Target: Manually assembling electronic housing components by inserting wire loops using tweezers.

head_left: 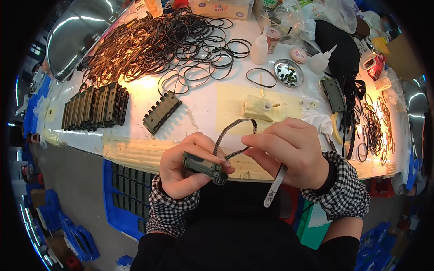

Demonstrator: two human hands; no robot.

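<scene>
My left hand (177, 168) is closed around a small dark green toy tank chassis (202, 166), held just over the table's near edge. A black ribbed track loop (222, 132) stands up from the chassis, its lower end near my left fingertips. Between thumb and forefinger, my right hand (291, 151) pinches the right side of that loop. A pair of metal tweezers (275, 187) is also tucked in the right hand, pointing down toward me. Whether the loop's lower end is seated on the chassis is hidden by my fingers.
Black loops (153, 47) lie heaped at the back left. More chassis (97, 106) stand in a row at left, one chassis (162, 112) apart. A round dish (288, 73), squeeze bottle (259, 50) and yellowish block (257, 108) sit ahead. A blue crate (108, 198) is below left.
</scene>
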